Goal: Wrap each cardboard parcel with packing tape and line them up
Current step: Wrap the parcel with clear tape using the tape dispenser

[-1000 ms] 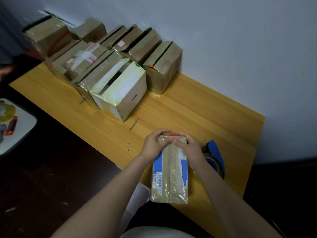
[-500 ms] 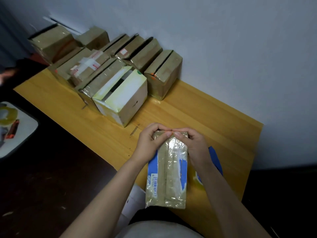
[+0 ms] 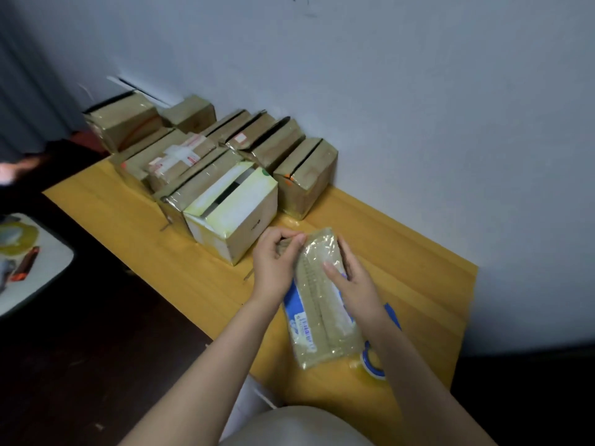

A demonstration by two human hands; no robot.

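Crowding the table's far side, taped boxes line the wall, a white box just beside the left hand. That hand and the right hand grip the parcel near the table's front edge, tape alongside.

- Yellow wooden table: long side against the wall, running from left of frame to lower right.
- Taped cardboard parcels: clustered in rows on its far left part, by the wall.
- White-topped box: front of the cluster, touching its neighbours.
- Tape roll: blue-rimmed, lower right, near the front edge.
- Slim parcel: mid-frame; contact with the top not discernible.
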